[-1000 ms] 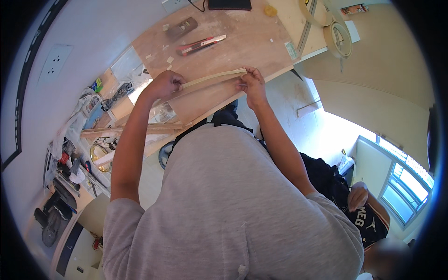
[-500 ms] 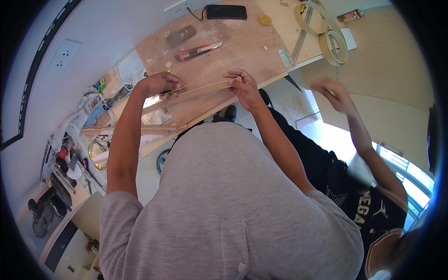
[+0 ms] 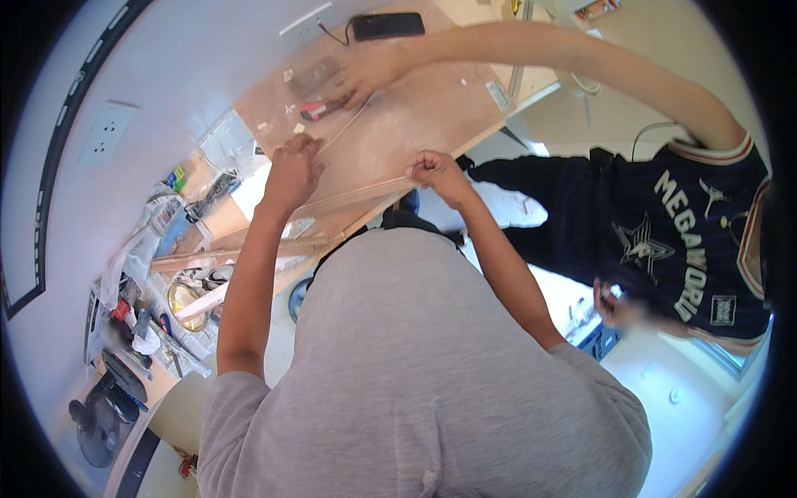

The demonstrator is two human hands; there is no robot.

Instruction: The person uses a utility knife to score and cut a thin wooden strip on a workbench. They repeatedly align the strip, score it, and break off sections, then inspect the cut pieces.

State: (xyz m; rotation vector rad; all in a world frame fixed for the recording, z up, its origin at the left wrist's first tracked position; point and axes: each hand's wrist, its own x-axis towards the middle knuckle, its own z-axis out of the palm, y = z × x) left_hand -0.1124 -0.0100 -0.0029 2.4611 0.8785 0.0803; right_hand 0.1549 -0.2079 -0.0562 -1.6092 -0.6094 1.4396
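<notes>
My left hand (image 3: 295, 173) is closed over the left part of the worktable, its fingertips at the near end of a thin pale sliver (image 3: 343, 129) that curves away toward a utility knife. My right hand (image 3: 437, 176) pinches the right end of a long, narrow wooden strip (image 3: 357, 193) running along the table's near edge; its other end passes below my left wrist. Beyond my hands, a co-worker's hand (image 3: 369, 73) reaches in from the right and covers part of the red and grey utility knife (image 3: 320, 109).
A black phone (image 3: 388, 26) with a cable lies at the back of the wooden worktable (image 3: 432, 108). Tools, plastic wrap and a round tin (image 3: 184, 299) clutter the left side. The co-worker in a dark jersey (image 3: 664, 241) stands close on my right, one arm across the table.
The co-worker's arm has swung across the table, and the hand is now at the utility knife. My left hand has shifted right and turned; the wooden strip sits lower, nearer the table's front edge.
</notes>
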